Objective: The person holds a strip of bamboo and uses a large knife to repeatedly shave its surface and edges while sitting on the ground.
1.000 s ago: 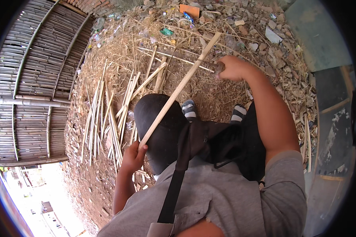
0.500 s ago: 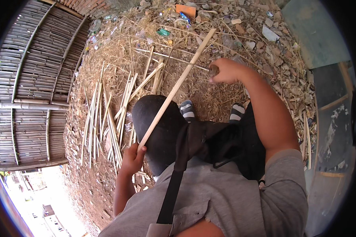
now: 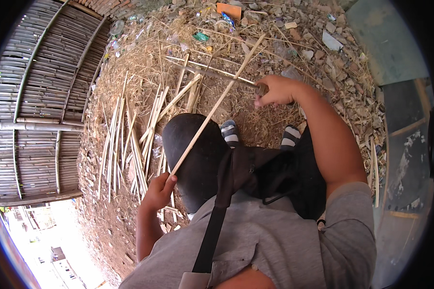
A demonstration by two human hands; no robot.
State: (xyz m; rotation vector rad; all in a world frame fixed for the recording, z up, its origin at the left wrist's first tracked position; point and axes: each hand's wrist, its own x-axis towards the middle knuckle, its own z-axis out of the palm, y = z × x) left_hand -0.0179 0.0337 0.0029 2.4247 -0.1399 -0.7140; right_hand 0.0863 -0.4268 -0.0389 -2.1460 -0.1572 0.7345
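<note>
My left hand (image 3: 158, 191) is closed around the lower end of a long, pale bamboo strip (image 3: 208, 119). The strip slants up and to the right, passing over my dark-trousered left knee. In my right hand (image 3: 280, 90) is the handle of a knife (image 3: 217, 73) with a long, narrow blade. That blade points left and crosses the strip near its upper part; whether its edge bites into the strip I cannot tell. My fingers hide much of the handle.
Several split bamboo strips (image 3: 114, 144) lie on the ground at left. A bamboo-slat panel (image 3: 43, 96) stands beyond them. Rubble and dry straw (image 3: 323, 72) spread ahead, with an orange piece (image 3: 228, 11) at the far side. Grey-green sheets (image 3: 386, 41) stand at right.
The bamboo strip has turned in my left hand and now shows a narrower side. The knife has tilted, so more of its blade's flat shows. Both hands stay nearly in place.
</note>
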